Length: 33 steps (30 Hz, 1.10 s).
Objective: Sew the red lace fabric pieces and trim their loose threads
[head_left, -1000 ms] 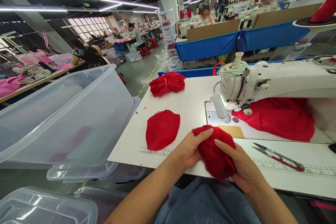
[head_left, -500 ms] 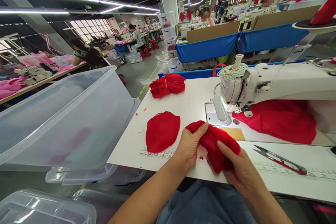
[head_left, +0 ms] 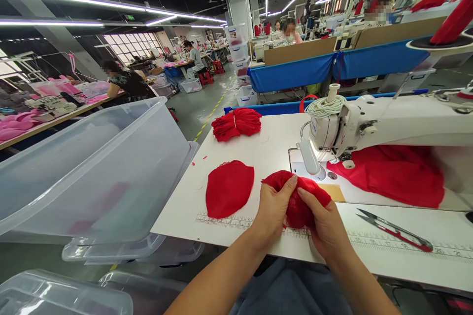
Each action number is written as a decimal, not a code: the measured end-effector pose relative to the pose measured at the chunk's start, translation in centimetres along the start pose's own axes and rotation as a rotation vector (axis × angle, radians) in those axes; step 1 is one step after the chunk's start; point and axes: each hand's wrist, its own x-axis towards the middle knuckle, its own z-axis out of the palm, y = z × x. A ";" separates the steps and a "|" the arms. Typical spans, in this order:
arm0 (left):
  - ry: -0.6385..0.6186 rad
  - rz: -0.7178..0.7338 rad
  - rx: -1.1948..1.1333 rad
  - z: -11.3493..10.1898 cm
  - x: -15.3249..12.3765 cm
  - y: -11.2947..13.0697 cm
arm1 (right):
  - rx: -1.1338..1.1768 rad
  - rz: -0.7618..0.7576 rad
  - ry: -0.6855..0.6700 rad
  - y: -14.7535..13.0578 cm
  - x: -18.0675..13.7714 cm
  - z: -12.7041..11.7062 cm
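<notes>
Between my two hands is a bunched piece of red fabric (head_left: 300, 209), held just above the table's front edge. My left hand (head_left: 275, 206) pinches its upper left part, thumb on top. My right hand (head_left: 325, 219) grips its right side, the thumb close to the left thumb; the fingers beneath are mostly hidden. Left of my hands a flat red fabric piece (head_left: 229, 188) lies on the white table (head_left: 177, 206). Just beyond my hands stands the white sewing machine (head_left: 399, 120), with more red fabric (head_left: 391, 177) under its arm.
Thread snips (head_left: 395, 230) lie on the right near the printed ruler. A tied bundle of red fabric (head_left: 236, 124) sits at the table's back. Large clear plastic bins (head_left: 148, 157) stand close on the left. Other people work at machines farther off.
My right hand has moved left and up, bringing its thumb beside the left one. The red fabric between them is gathered closer together. The view has tilted slightly upward.
</notes>
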 end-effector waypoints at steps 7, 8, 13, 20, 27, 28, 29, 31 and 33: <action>0.168 -0.099 -0.162 -0.7 2.5 -0.2 | 0.074 -0.047 0.113 2.1 -1.7 0.9; 0.185 -0.112 -0.163 -0.8 2.8 -0.1 | 0.072 -0.029 0.131 2.2 -2.0 1.0; 0.271 -0.142 -0.163 -1.6 4.2 0.2 | 0.047 0.033 0.139 2.0 -3.3 0.9; 0.378 -0.163 -0.202 -3.0 6.2 0.8 | -0.055 0.047 0.061 2.8 -5.0 -0.5; 0.339 -0.306 -0.259 -2.5 5.4 0.5 | 0.005 0.109 0.132 0.8 -3.6 -1.1; 0.326 -0.320 -0.260 -2.4 5.1 0.5 | 0.001 0.117 0.115 0.7 -3.4 -1.3; 0.314 -0.325 -0.261 -2.3 4.8 0.6 | -0.010 0.127 0.090 0.6 -3.2 -1.6; 0.279 -0.307 -0.256 -2.0 4.2 0.7 | -0.021 0.124 0.018 0.6 -3.0 -2.0; 0.219 -0.269 -0.228 -1.5 3.5 0.8 | 0.010 0.090 -0.062 0.5 -2.6 -2.1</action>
